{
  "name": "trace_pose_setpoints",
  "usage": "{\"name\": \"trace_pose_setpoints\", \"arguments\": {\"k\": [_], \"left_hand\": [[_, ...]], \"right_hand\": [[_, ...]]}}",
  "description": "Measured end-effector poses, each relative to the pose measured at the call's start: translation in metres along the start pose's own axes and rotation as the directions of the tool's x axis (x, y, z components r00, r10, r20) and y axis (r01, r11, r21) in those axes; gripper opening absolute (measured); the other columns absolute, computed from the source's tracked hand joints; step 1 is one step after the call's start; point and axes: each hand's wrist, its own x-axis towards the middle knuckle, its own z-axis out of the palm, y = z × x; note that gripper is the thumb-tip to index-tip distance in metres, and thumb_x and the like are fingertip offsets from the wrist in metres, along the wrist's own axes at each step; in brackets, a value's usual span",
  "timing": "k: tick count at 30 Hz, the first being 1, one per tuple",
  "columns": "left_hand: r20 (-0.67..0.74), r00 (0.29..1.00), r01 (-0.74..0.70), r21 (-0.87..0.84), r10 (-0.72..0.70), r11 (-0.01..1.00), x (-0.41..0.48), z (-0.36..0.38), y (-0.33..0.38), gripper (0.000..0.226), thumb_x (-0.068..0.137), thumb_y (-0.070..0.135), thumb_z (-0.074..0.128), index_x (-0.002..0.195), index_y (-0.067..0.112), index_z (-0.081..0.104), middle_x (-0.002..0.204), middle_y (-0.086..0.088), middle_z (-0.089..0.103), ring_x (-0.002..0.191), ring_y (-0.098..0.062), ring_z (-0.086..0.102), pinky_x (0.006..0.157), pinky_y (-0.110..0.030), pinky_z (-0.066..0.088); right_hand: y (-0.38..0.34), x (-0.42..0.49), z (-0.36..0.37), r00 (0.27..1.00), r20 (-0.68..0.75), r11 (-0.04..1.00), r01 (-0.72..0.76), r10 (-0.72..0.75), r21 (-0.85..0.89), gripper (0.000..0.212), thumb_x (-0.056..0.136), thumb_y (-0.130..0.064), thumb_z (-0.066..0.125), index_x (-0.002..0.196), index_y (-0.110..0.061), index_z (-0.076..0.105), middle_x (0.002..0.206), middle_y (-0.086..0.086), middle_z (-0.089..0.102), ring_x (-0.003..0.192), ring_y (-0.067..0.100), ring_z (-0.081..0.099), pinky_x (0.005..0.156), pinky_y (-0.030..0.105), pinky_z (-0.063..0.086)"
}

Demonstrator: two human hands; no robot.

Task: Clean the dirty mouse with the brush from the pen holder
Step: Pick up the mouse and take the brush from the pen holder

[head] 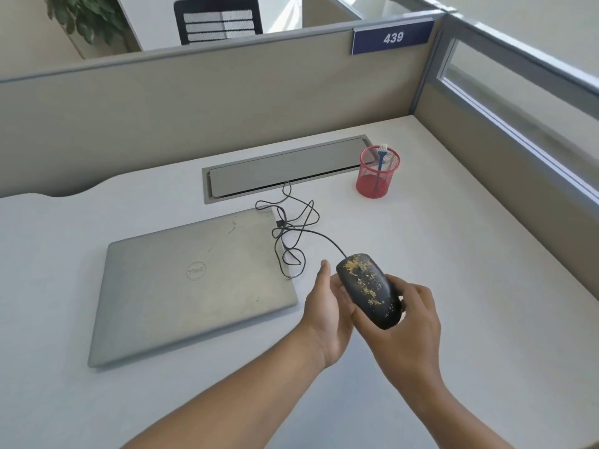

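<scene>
Black corded mouse (368,288), top spattered with yellow-brown crumbs, held above the desk (453,254) near its front edge, just right of a closed silver laptop (194,286). Right hand (411,322) curled round the mouse's rear and right side, grasping it. Left hand (327,312) flat-palmed against its left side, thumb up, fingers hidden underneath. Brush (380,163) not yet fetched, blue handle upright in the red mesh pen holder (366,184), well apart toward the desk's back right corner.

Likely trouble: crumbs shaken onto the laptop lid if tilted leftward. Tangled cable (291,234) beside the laptop's back right corner, liable to snag or tug on turning the mouse. Light pen holder, easily toppled by a careless reach.

Surface: pale matte desk, grey cable hatch (285,166) along the back edge. Room: beige cubicle partition (194,108) with a blue "439" sign (393,37), black mesh chair (218,19) and leafy plant (84,17) beyond.
</scene>
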Motion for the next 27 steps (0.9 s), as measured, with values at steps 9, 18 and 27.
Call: {"name": "trace_pose_setpoints", "arguments": {"k": [9,18,27], "left_hand": [[0.101,0.992,0.091,-0.116,-0.079,0.989,-0.002,0.013,0.000,0.079,0.100,0.061,0.023,0.129,0.000,0.062,0.111,-0.019,0.071,0.091,-0.030,0.073,0.069,-0.035,0.061],[0.056,0.998,0.050,-0.224,-0.038,0.973,0.001,0.008,0.004,0.069,0.100,0.059,0.026,0.118,0.008,0.070,0.116,-0.013,0.073,0.105,-0.027,0.071,0.087,-0.044,0.056],[-0.004,0.998,0.062,-0.297,-0.067,0.953,0.010,0.005,0.011,0.060,0.101,0.054,0.033,0.119,0.009,0.068,0.117,-0.014,0.073,0.110,-0.026,0.068,0.097,-0.042,0.049]], "right_hand": [[0.005,-0.002,-0.001,0.999,0.014,0.999,-0.050,0.050,-0.016,0.060,0.057,-0.054,0.074,0.114,-0.041,0.058,0.103,-0.029,0.047,0.102,-0.004,0.053,0.071,0.006,0.041],[0.005,0.036,-0.013,0.994,-0.059,0.995,0.095,-0.092,0.042,0.042,0.081,-0.060,0.049,0.115,-0.037,0.059,0.106,-0.020,0.058,0.092,0.007,0.054,0.067,0.021,0.037],[0.001,0.204,-0.001,0.992,-0.087,0.994,0.081,-0.088,-0.077,0.011,0.088,-0.025,0.065,0.098,-0.024,0.070,0.079,-0.020,0.063,0.063,0.000,0.057,0.062,0.018,0.042]]}}
